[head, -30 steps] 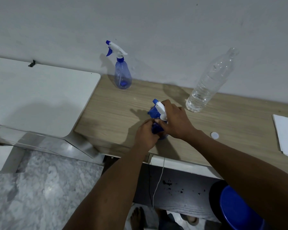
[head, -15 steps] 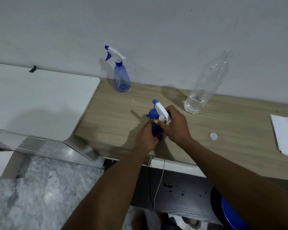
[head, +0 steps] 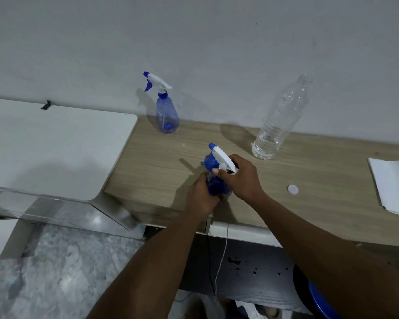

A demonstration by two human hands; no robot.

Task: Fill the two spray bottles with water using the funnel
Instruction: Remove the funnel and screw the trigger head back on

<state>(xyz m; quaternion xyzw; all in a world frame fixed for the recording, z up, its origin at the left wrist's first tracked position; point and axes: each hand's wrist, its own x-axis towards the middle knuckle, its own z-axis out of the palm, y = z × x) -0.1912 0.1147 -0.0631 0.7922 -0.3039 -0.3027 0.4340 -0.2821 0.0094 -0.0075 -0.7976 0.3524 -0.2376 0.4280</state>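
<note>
Both hands are busy with the near spray bottle (head: 215, 186), which stands near the front edge of the wooden counter (head: 309, 169), roughly in the middle of the view. The left hand (head: 200, 199) is wrapped round the blue body of the bottle from the left, fingers curled over it. The right hand (head: 240, 178) grips the white spray head (head: 221, 156) from the right, its thumb and fingers closed on the rear of the head while the blue nozzle tip points up and to the left. Whether the head is screwed tight on the neck cannot be told, since the hands cover the joint.

The far spray bottle (head: 166, 111) stands upright at the back of the counter, close to the wall (head: 217, 42), with its head in place and the nozzle turned left. To the right of it, also towards the back, stands a clear water bottle (head: 279, 125) (open at the top, water only in its lower part). A small white cap (head: 292, 189) lies flat on the counter to the right of the hands, apart from the bottle. White folded paper (head: 392, 187) lies at the right edge.

A white tabletop (head: 55, 146) adjoins the counter on the left. A thin white cord (head: 221, 256) hangs below the counter's front edge, over a marbled floor (head: 55, 272).
</note>
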